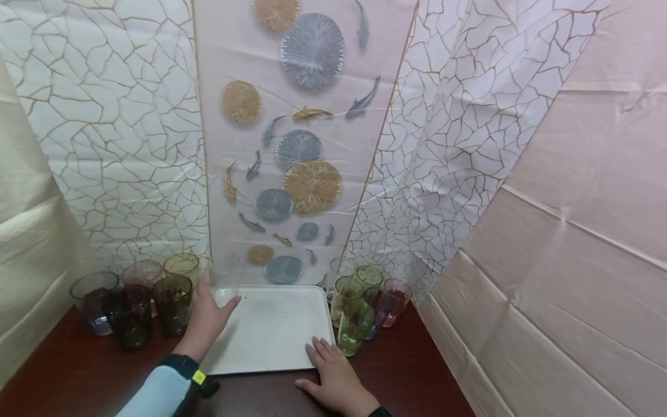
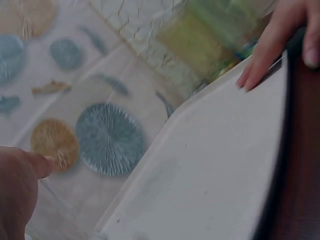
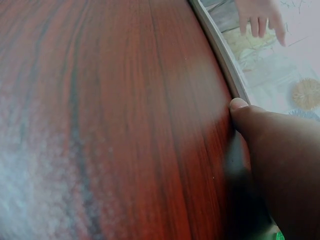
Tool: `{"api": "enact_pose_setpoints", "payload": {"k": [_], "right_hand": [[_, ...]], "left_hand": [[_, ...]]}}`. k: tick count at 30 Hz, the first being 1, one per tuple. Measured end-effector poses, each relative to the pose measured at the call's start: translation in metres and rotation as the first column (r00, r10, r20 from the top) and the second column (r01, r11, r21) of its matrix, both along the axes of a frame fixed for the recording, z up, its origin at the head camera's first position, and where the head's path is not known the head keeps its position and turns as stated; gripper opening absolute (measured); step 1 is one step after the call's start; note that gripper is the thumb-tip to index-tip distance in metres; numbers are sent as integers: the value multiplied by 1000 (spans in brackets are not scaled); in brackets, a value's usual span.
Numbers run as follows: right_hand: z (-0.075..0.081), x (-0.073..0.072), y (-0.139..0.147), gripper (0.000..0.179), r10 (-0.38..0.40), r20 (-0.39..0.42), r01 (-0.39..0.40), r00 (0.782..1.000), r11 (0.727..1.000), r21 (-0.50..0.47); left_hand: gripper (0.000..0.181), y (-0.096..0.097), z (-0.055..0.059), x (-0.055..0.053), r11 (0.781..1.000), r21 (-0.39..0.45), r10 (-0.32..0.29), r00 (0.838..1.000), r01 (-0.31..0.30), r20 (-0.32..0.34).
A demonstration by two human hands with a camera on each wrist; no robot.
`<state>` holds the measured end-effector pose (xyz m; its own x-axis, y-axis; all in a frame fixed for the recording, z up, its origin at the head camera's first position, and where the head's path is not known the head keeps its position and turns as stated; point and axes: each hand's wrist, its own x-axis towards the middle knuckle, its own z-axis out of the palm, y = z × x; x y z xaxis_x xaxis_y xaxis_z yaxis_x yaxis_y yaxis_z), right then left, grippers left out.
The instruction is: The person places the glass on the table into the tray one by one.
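Observation:
My left hand (image 1: pixel 209 315) is beside a clear glass (image 1: pixel 225 279) at the far left corner of the white tray (image 1: pixel 281 330). Its thumb points out in front of the glass, and the fingers reach up along its left side. In the left wrist view only the thumb (image 2: pixel 42 165) and part of the palm show; in the right wrist view the left hand's fingers (image 3: pixel 261 25) hang spread. My right hand (image 1: pixel 333 373) lies at the tray's front right corner, fingertips on its rim and thumb toward the table.
Left of the tray stand several tinted glasses, including a dark one (image 1: pixel 130 318), an olive one (image 1: pixel 174 307) and a bluish one (image 1: pixel 96 304). To its right are more, with a green glass (image 1: pixel 356 327) close to the right hand and a red one (image 1: pixel 398 304) behind.

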<state>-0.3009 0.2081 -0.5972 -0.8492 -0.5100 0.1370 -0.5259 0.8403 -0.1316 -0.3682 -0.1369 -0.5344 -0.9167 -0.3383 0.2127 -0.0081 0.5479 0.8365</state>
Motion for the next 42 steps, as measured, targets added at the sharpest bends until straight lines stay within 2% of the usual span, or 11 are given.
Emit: {"api": "enact_pose_setpoints", "payload": {"k": [5, 8, 10, 15, 18, 21, 26, 29, 31, 37, 42], "right_hand": [[-1, -2, 3, 92, -11, 15, 11, 1000, 1000, 12], [-1, -4, 3, 93, -24, 37, 24, 999, 1000, 10], [-1, -5, 3, 93, -27, 45, 27, 999, 1000, 6], [-1, -5, 3, 93, -30, 57, 30, 998, 1000, 5], [0, -5, 3, 93, -32, 63, 32, 997, 999, 3], [1, -5, 3, 93, -34, 63, 33, 997, 999, 3], [1, -5, 2, 93, -35, 57, 34, 998, 999, 7], [1, -6, 2, 92, -34, 54, 33, 998, 999, 9], [0, -6, 2, 91, -32, 52, 32, 998, 999, 9], [1, -5, 1, 91, -24, 48, 23, 999, 1000, 12], [1, -3, 1, 91, -19, 54, 19, 998, 1000, 12]], "left_hand": [[110, -1, 10, 36, 995, -44, -86, 995, 88, 51], [98, -6, 12, 55, 992, -48, -115, 993, 115, 4], [88, -12, 11, 67, 994, -37, -108, 993, 106, -54], [60, -37, 4, 96, 1000, -25, -8, 987, 4, -162], [52, -57, 1, 109, 995, -21, 89, 982, -94, -166], [51, -78, 0, 118, 981, -5, 193, 972, -195, -135], [64, -109, 2, 123, 942, 17, 334, 936, -335, -110], [76, -121, 2, 119, 925, 36, 381, 913, -379, -145], [86, -126, 2, 114, 919, 45, 394, 907, -392, -150], [114, -136, -1, 96, 919, 48, 393, 919, -391, -29], [119, -137, -5, 84, 926, 22, 376, 926, -377, 43]]}}
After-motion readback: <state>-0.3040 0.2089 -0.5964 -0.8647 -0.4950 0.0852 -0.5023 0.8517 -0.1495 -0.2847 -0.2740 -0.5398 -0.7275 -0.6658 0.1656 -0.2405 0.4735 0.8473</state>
